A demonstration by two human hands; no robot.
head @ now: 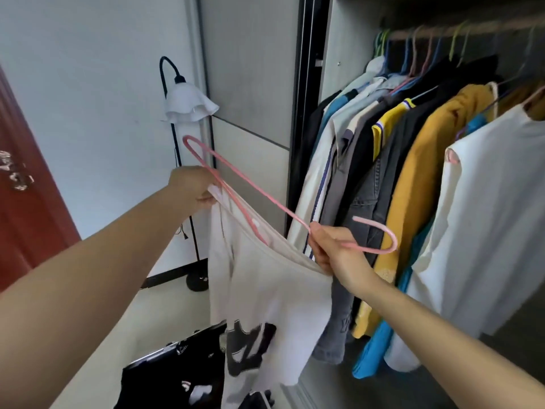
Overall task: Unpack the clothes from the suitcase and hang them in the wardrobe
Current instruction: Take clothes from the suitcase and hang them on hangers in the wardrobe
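**Grip state.** The left grip (pixel 191 187) is closed: its fingers are curled round the upper edge of the cream T-shirt (pixel 265 290), pinching it together with the adjacent arm of the pink hanger (pixel 256 187). The right grip (pixel 333 249) is closed on the neck of the hanger, just below the hook. The edge of the T-shirt also runs in under this hand.

**Position of the task item.** The T-shirt hangs in the air between the two grips, at the centre of the view. Its opening is stretched from 10 o'clock down to 4 o'clock, and its black print faces the camera at 6 o'clock. The hanger lies tilted along the same line. One shoulder loop stands free above the left grip, and the other arm passes inside the opening. The hook points to 3 o'clock, toward the wardrobe (pixel 333 84), and is not on the rail (pixel 442 32).

**Surroundings.**
- The wardrobe stands open at 1 to 4 o'clock.
- The rail carries a close row of hung garments, among them a mustard one (pixel 427 172) and a white one (pixel 486 216).
- A floor lamp (pixel 188 104) stands at 10 o'clock.
- A red door (pixel 26 187) is at 9 o'clock.
- Black clothing with white print (pixel 177 379) lies at 7 o'clock. What holds it cannot be told.
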